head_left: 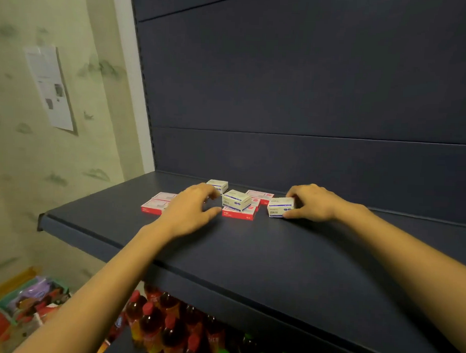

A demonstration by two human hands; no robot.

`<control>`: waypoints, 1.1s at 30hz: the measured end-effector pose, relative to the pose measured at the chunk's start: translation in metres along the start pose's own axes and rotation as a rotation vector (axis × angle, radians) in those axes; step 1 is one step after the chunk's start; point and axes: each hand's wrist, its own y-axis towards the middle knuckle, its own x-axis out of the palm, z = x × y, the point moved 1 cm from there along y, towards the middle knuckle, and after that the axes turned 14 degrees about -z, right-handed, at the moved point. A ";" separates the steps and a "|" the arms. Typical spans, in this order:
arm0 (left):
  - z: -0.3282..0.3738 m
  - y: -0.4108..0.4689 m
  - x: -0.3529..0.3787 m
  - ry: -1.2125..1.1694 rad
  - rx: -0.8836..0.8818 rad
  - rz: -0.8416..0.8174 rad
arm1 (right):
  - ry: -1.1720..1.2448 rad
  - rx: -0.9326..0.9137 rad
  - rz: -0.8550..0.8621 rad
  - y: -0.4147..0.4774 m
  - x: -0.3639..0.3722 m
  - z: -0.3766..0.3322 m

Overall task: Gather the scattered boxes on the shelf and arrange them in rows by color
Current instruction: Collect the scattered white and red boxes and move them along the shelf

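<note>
Small boxes lie scattered on the dark blue shelf (250, 245). My right hand (311, 203) grips a white-and-blue box (278, 208) between thumb and fingers at the right of the cluster. A second white-and-blue box (236, 200) sits on top of a red box (238, 213) in the middle, and a third (218, 186) lies behind. My left hand (191, 212) hovers with fingers spread just left of the middle box, touching nothing that I can see. Two red boxes (155, 204) lie side by side at the left, partly behind this hand. Another red box (260, 196) lies at the back.
The shelf's back panel (306, 157) rises right behind the boxes. Below the shelf stand several bottles with red caps (163, 324). A wall with a paper sheet (48, 88) is on the left, and a basket of packets (32, 298) sits low left.
</note>
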 end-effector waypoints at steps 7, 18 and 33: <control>-0.021 0.052 0.003 -0.246 0.074 -0.298 | 0.057 0.074 0.133 -0.038 0.007 -0.008; -0.006 0.069 0.003 -0.338 0.292 -0.171 | 0.114 0.215 0.219 -0.123 0.018 0.007; 0.230 0.021 0.030 -0.401 0.660 -0.129 | 0.133 0.457 0.368 -0.338 0.029 0.096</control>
